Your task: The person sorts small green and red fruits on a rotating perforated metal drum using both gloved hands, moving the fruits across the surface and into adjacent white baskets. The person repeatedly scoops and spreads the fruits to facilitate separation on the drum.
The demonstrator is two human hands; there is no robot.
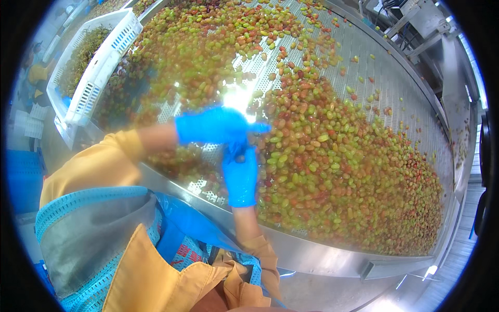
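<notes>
Both my hands wear blue gloves and meet above a perforated metal conveyor bed [269, 68] covered with loose red and green grapes [323, 156]. My left hand [216, 125] reaches in from the left, blurred, one finger stretched out to the right. Just below it, my right hand [240, 175] points up the bed with its fingertips against or under the left hand. The overlap hides the fingers, so whether a grape or stem lies between them cannot be made out. Grapes lie thickest to the right of my hands.
A white slatted plastic crate [93, 74] holding green grape stems [84, 52] rests at the bed's left edge. A metal side rail [312, 249] runs along my side. Metal framework with cables [405, 23] stands at far right. Another person [38, 74] is at far left, near blue crates [24, 175].
</notes>
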